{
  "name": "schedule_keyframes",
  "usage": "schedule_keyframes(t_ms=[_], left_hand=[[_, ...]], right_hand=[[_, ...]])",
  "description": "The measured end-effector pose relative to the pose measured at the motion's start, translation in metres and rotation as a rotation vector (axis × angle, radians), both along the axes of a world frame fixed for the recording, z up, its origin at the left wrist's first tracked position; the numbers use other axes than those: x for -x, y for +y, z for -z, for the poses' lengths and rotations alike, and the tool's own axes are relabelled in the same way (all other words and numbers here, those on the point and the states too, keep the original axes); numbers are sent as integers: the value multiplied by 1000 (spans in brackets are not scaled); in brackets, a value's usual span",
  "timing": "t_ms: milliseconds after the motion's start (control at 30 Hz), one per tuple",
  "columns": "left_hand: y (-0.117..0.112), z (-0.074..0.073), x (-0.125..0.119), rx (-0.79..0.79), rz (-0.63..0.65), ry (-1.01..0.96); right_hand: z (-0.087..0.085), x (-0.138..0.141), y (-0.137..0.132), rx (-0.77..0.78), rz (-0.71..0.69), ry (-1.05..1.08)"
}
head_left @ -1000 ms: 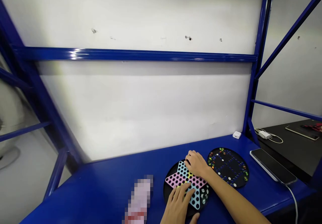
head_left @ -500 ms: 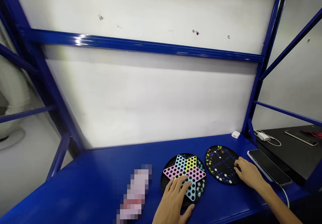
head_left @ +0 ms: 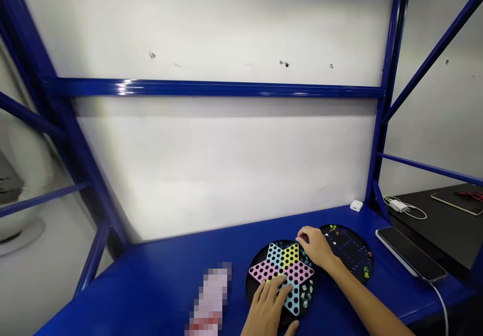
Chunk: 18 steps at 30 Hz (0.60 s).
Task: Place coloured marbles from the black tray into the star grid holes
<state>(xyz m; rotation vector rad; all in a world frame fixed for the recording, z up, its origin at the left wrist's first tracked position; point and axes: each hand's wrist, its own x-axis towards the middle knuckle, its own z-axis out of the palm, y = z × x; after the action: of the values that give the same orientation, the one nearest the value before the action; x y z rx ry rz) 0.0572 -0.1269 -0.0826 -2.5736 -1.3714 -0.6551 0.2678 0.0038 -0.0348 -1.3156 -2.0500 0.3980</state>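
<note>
A round black board with a pink, light blue and yellow star full of holes lies on the blue shelf. My left hand rests flat on its near part, fingers stretched out. My right hand hovers at the star's far right edge, fingers curled in a pinch; what they hold is too small to see. Right beside it lies a round black tray with small coloured marbles round its rim.
A phone on a cable lies at the shelf's right end, with a small white box behind the tray. A blurred pink object lies left of the board. A black table with a charger stands further right.
My right hand came back from the right side of the marble tray to the star board's far right edge. My left hand stayed on the board. The view tilted slightly.
</note>
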Motion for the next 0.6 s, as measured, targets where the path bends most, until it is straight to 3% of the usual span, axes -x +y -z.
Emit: schedule_keyframes(t_ms=[100, 167, 367, 500, 600], left_hand=[[3, 3, 3, -1, 5, 41], [5, 5, 4, -13, 13, 54], [1, -1, 2, -59, 3, 23], [0, -5, 0, -84, 10, 21], [0, -5, 0, -97, 7, 21]], right_hand=[[6, 43, 18, 35, -19, -109], [12, 53, 23, 50, -35, -189], [23, 36, 12, 111, -125, -173], [22, 28, 0, 154, -184, -95], [19, 21, -2, 142, -152, -42]])
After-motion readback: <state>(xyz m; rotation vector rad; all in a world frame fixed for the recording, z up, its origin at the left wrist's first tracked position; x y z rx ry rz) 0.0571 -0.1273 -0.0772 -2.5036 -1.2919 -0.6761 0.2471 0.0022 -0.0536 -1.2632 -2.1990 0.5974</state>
